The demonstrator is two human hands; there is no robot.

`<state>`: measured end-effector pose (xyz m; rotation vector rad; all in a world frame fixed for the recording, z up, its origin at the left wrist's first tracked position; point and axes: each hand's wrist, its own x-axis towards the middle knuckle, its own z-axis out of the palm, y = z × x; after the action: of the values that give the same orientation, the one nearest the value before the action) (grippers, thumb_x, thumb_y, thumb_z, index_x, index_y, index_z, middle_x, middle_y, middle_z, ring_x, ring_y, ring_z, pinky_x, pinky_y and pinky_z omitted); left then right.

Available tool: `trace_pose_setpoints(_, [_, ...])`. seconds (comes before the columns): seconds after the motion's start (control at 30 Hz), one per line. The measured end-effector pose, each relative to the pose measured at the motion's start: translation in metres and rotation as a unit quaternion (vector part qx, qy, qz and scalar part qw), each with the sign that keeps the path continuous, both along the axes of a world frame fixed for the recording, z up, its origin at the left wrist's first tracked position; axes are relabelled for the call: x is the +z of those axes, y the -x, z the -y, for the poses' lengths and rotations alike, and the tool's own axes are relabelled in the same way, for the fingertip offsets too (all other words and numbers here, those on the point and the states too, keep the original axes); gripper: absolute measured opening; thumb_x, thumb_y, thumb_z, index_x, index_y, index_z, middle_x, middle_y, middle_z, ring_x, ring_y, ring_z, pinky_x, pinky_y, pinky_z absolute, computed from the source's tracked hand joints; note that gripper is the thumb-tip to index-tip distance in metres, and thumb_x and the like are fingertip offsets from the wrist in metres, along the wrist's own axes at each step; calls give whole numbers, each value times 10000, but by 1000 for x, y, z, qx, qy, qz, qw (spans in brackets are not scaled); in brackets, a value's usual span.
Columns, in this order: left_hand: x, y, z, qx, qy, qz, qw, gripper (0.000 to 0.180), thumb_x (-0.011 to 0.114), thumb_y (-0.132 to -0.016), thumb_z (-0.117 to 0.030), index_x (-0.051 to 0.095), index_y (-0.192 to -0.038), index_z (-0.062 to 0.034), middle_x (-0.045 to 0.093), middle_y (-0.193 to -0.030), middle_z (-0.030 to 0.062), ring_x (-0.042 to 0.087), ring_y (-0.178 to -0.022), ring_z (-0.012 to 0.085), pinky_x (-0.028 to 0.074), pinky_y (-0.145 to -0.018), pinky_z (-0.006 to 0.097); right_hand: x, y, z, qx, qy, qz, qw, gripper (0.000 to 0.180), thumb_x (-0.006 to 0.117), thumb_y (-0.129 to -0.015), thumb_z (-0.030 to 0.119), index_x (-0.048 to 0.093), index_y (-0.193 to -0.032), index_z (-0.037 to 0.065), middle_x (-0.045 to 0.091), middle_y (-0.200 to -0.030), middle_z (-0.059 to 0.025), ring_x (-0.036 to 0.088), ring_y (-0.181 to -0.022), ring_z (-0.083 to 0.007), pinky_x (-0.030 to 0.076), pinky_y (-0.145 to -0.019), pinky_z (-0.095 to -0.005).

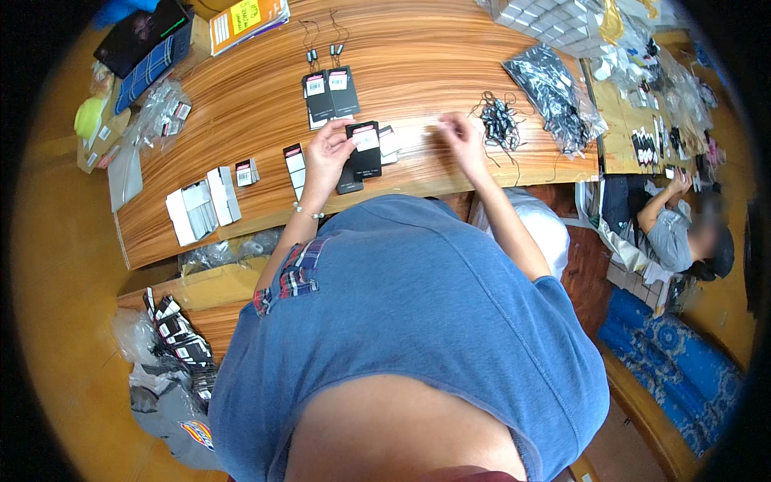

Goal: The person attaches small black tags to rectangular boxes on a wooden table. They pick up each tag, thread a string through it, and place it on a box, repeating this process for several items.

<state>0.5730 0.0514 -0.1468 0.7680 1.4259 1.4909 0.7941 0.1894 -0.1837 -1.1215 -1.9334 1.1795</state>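
Observation:
My left hand (328,154) is closed on the left edge of a black hang tag (366,161) with a white barcode sticker, tilted over other tags near the table's front edge. Left of the bead-braceleted wrist lies another row of stickered tags (295,165). Blurred by motion, my right hand (461,138) is over the table, left of a tangled pile of black tag strings (500,122); whether its fingers hold anything does not show. Beyond my left hand rest two stacks of black tags (331,95), with their strings (323,55) stretched away from me.
White card stacks in an open box (193,214) stand at the front left. A plastic bag of black strings (550,95) lies right of the string pile. White boxes (546,24) stand at the far right. Another person (673,233) sits at the adjoining table on the right.

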Motion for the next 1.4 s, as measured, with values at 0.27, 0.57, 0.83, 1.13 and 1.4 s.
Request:
trace_pose_setpoints(0.27, [0,-3,-6,-24,35,-4,999,295,575,-825,11,511,-1110,-33,638,-889,76,579,-797,72,438,-645,170,-27,-108,-7,-166,-117,202,958,88,608,-765,101,607,-819,32,581,-771,-124,546,-751,-274,440,-690,-361])
trace_pose_setpoints(0.57, [8,-17,-20,-54,1,14,998,286,587,-831,-36,521,-1107,-64,637,-874,25,541,-750,34,396,-594,154,-19,-95,-22,-83,-249,289,920,96,625,-748,151,631,-830,101,543,-809,-87,500,-841,-282,409,-728,-387])
trace_pose_setpoints(0.83, [3,-15,-17,-68,-3,43,997,288,588,-831,-40,512,-1109,-57,640,-880,28,543,-747,35,390,-580,158,-18,-90,-35,-90,-250,239,934,74,591,-772,113,613,-832,76,556,-836,-105,502,-844,-299,405,-759,-389])
trace_pose_setpoints(1.13, [21,-24,-31,-143,-11,27,989,262,544,-831,4,527,-1091,-18,637,-942,91,590,-887,108,471,-767,224,54,-80,-57,-187,117,-266,938,146,493,-881,70,510,-1018,20,609,-808,-88,572,-713,-139,458,-694,-251])
trace_pose_setpoints(1.4, [59,-61,-55,-247,-51,-8,968,238,570,-831,-38,583,-1068,-17,631,-989,80,612,-881,132,484,-768,246,99,-27,-21,-48,273,-464,841,217,492,-851,23,523,-1062,-13,600,-875,-142,587,-762,-203,490,-752,-297])
